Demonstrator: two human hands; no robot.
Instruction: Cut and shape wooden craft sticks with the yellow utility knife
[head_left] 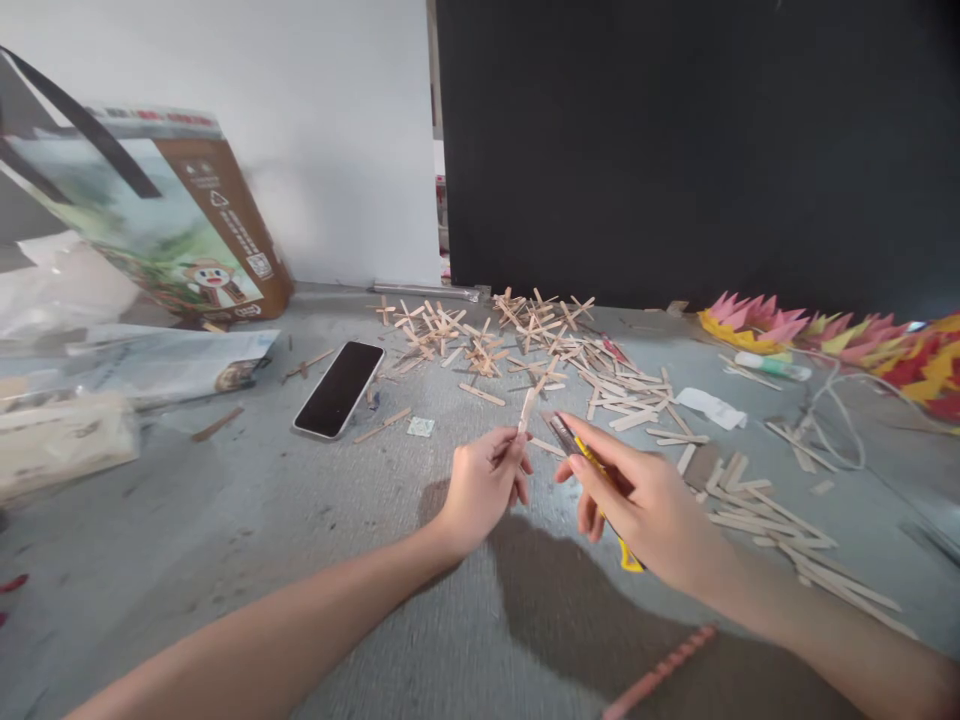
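Observation:
Near the middle of the view, my left hand (484,485) pinches the lower end of a pale wooden stick (528,408), which points up and away. To its right my right hand (637,490) is closed round a yellow and dark utility knife (592,458), its tip close to the stick but with a small gap between them. Beyond both hands lie a pile of crossed wooden sticks (484,350) and a heap of loose sticks (622,385). More loose sticks (780,525) are spread to the right of my right hand.
A black phone (340,390) lies left of the sticks. A printed bag (187,220) and plastic packets (67,440) are at the left. Paper petals (772,325), a white cable (832,410) and a crumpled paper (711,407) are at the right. A reddish twisted rod (660,672) lies in front.

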